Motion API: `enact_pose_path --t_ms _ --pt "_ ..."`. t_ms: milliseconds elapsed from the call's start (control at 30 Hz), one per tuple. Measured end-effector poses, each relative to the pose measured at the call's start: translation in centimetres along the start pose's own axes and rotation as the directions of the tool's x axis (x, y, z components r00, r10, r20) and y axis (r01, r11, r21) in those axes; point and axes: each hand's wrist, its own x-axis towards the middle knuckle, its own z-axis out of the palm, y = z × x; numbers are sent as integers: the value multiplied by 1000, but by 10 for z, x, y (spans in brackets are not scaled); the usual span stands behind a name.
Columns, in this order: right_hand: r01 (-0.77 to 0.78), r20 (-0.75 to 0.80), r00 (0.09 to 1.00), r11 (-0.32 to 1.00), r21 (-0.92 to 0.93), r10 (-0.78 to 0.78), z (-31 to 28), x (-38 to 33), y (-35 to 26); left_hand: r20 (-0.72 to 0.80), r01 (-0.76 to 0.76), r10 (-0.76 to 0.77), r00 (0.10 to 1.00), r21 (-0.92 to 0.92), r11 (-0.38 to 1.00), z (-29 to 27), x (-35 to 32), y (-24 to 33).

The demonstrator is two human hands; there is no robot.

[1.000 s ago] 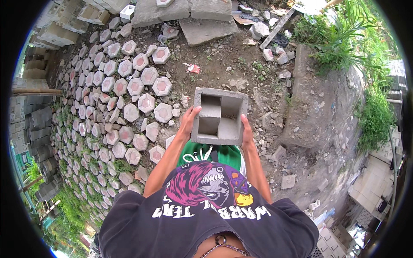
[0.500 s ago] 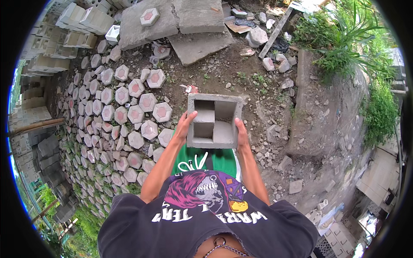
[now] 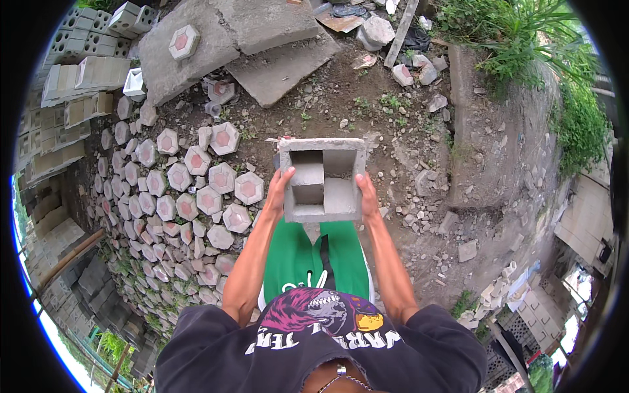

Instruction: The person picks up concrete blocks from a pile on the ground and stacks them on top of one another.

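Observation:
In front of my body I hold up a grey square concrete block (image 3: 322, 215) with hollow compartments facing me. Inner walls divide its opening, and their depths differ. My left hand (image 3: 280, 191) presses on its left side, thumb at the rim. Against the right side is my right hand (image 3: 367, 194), its thumb lying along the edge. The fingers of both hands pass behind the block, partly hidden.
Hexagonal pavers (image 3: 222, 178) with reddish centres cover the ground at left. Broken concrete slabs (image 3: 282, 72) lie ahead, one bearing a paver (image 3: 184, 42). Stacked hollow blocks (image 3: 98, 73) stand far left. Rubble (image 3: 419, 177) and a raised concrete ledge (image 3: 481, 131) are at right.
My view has turned, so the slabs and pavers appear shifted left. The block stays between both hands, slightly farther from my torso, and more of the green trousers shows.

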Motion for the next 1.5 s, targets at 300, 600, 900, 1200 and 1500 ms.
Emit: enact_pose_path --t_ms 300,600,900,1200,1500 --pt "-85 -112 988 982 169 105 6 68 76 47 173 -177 983 78 982 -32 80 -2" --pt "-167 -189 965 980 104 184 -22 170 148 7 300 -305 952 162 940 -70 210 -73" --pt "-158 -181 974 982 -101 138 -67 299 248 -81 309 -298 951 280 909 -105 353 -150" --pt "-224 -108 972 957 -183 207 -98 425 373 -118 343 -323 939 241 908 -162 490 -234" --pt "-131 -168 981 965 -226 93 -87 527 433 -82 293 -283 956 341 893 -212 594 -255"
